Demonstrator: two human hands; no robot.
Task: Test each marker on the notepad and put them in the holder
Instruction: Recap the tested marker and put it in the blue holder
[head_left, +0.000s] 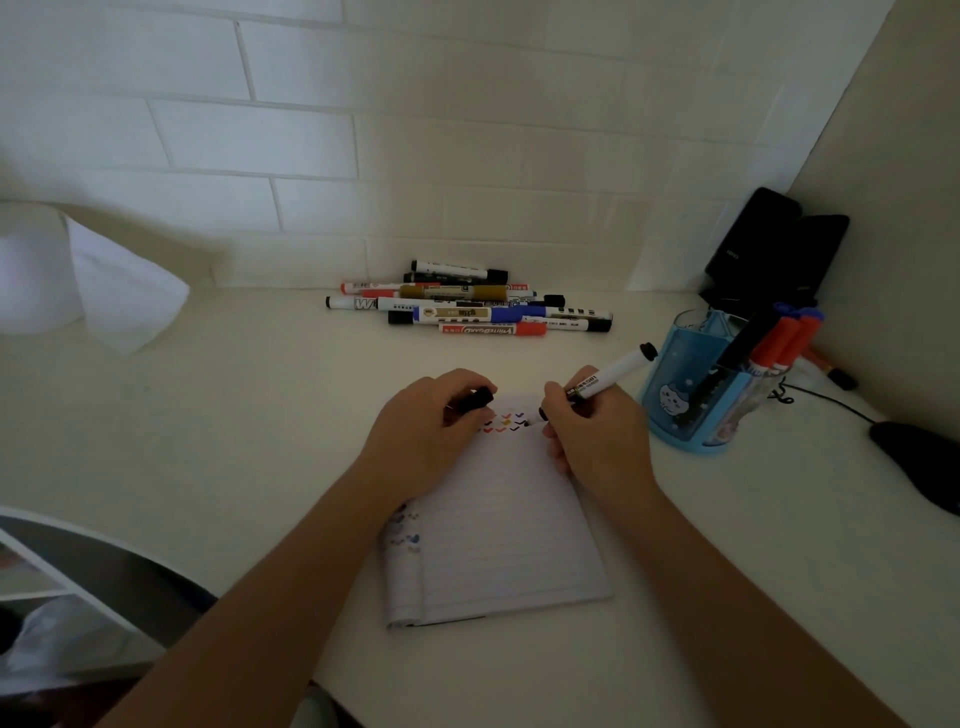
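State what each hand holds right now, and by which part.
Right hand grips a white-barrelled marker near its tip end, the tip down at the notepad. Left hand pinches the black cap around its sides.

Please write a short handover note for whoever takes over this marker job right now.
Right hand: holds an uncapped black marker, tip at the notepad.
Left hand: holds its cap, resting on the pad.
Done: several check marks on the top lines; a few markers stand in the blue holder.
Left: recap and store this one, then test the pile by the wall.
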